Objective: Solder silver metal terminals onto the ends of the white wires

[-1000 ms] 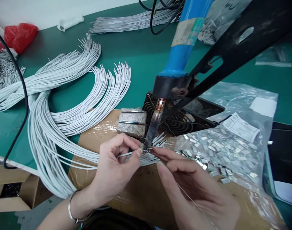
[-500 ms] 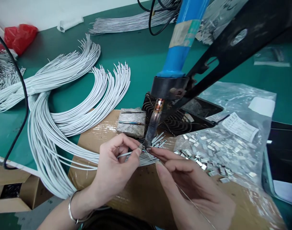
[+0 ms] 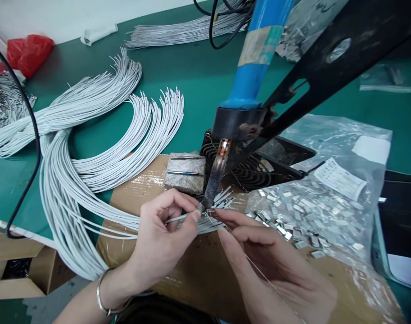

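Note:
My left hand (image 3: 169,229) is closed in a pinch on a white cable (image 3: 174,219), holding its end just under the tip of the soldering iron (image 3: 216,177). The iron has a blue handle and points down, mounted on a black metal bracket (image 3: 303,81). In my right hand (image 3: 276,261) a thin silvery solder wire (image 3: 266,276) is pinched; it trails down across the palm, and its upper end bends near the iron's tip. Whatever sits between my left fingertips at the cable's end is mostly hidden. More cable ends (image 3: 225,198) lie behind my fingers.
Bundles of white cables (image 3: 104,171) curve across the left of the green table (image 3: 191,67). A wrapped block (image 3: 185,173) and a black fan (image 3: 249,175) stand behind the iron. Small metal pieces (image 3: 293,211) lie on a clear bag (image 3: 343,130) at right, beside a dark-screened device (image 3: 401,225).
Both hands stay almost in place, with only a slight shift of the fingers at the iron's tip. The bag and device at right appear marginally farther right.

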The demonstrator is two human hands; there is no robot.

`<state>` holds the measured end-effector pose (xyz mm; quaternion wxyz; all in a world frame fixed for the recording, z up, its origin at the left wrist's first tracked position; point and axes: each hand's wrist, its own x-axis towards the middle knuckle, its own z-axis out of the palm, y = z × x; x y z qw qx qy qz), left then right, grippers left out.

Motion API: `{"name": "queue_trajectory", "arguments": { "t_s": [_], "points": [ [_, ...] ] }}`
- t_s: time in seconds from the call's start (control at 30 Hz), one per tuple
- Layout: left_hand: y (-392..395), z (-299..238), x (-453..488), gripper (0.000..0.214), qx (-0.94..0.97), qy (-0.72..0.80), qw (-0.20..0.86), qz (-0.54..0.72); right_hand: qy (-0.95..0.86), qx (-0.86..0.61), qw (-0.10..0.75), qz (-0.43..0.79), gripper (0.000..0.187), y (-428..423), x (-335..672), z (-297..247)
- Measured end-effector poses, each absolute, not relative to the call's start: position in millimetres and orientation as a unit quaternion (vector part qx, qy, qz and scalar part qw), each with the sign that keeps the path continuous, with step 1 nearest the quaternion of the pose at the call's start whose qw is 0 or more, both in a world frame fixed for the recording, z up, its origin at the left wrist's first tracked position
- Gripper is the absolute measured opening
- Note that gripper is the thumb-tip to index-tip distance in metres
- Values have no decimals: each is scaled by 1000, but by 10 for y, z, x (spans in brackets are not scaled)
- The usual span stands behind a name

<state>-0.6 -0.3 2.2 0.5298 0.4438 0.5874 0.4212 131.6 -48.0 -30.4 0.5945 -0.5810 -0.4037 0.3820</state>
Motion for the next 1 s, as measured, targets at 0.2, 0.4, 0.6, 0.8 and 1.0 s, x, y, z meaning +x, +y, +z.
{"name": "queue_trajectory", "arguments": {
  "t_s": [0.2, 0.4, 0.6, 0.8, 1.0],
  "points": [
    [-19, 1, -14, 13, 451, 580, 529, 425, -399, -581, 600, 379, 14, -476, 1304, -300],
    [-9, -9, -25, 12, 456, 579, 524, 427, -386, -595, 593, 380, 14, -493, 1288, -288],
    [-9, -16, -33, 11, 463, 584, 510, 429, -394, -588, 593, 384, 14, -492, 1296, -300],
    [-1, -8, -29, 11, 466, 585, 507, 429, -397, -581, 596, 387, 14, -471, 1288, -297],
    [-10, -10, -31, 12, 468, 586, 502, 431, -398, -575, 605, 381, 14, -463, 1295, -317]
  ]
}}
